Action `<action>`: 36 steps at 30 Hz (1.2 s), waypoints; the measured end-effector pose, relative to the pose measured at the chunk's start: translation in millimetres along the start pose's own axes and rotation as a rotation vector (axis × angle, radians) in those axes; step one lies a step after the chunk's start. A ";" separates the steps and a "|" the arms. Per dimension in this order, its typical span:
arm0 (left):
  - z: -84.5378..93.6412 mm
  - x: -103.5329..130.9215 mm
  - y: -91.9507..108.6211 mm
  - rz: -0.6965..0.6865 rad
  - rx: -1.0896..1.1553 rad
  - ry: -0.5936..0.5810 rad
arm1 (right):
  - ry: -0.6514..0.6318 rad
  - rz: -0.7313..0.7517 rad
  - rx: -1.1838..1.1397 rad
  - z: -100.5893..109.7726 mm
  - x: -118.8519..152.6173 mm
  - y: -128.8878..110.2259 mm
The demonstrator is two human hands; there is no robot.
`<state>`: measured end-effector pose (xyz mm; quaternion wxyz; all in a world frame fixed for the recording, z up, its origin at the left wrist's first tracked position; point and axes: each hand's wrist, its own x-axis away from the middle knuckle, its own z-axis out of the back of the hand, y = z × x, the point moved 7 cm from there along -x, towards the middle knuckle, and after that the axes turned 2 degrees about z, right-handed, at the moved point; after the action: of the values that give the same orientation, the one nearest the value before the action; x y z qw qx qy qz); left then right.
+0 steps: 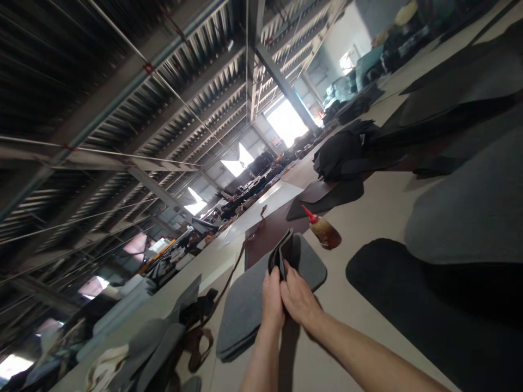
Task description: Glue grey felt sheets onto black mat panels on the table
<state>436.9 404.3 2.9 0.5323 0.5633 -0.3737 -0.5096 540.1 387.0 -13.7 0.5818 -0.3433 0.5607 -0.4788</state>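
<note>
While the pale desk [368,218] spreads beneath everything, the stacked gray felt panels [245,305] lie under and around the hands, left [273,299] and right [298,294], which pinch dark folded pieces [281,253] close together, the red-tipped glue bottle [327,233] lying just beyond.

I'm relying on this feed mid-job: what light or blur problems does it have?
Head view: the window glares white; head view, edges: the roof smears and everything leans; head view, right: the black sheet loses detail in darkness; head view, centre: left hand and right hand are readable, but the dark pieces between them partly merge.
</note>
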 end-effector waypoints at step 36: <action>14.8 -9.5 -20.5 0.102 0.112 -0.091 | -0.160 0.116 0.610 -20.4 20.8 -8.0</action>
<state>418.1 413.4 -14.3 0.5077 0.5488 -0.4534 -0.4852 516.8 367.8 -15.7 0.7266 -0.1569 0.3623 -0.5622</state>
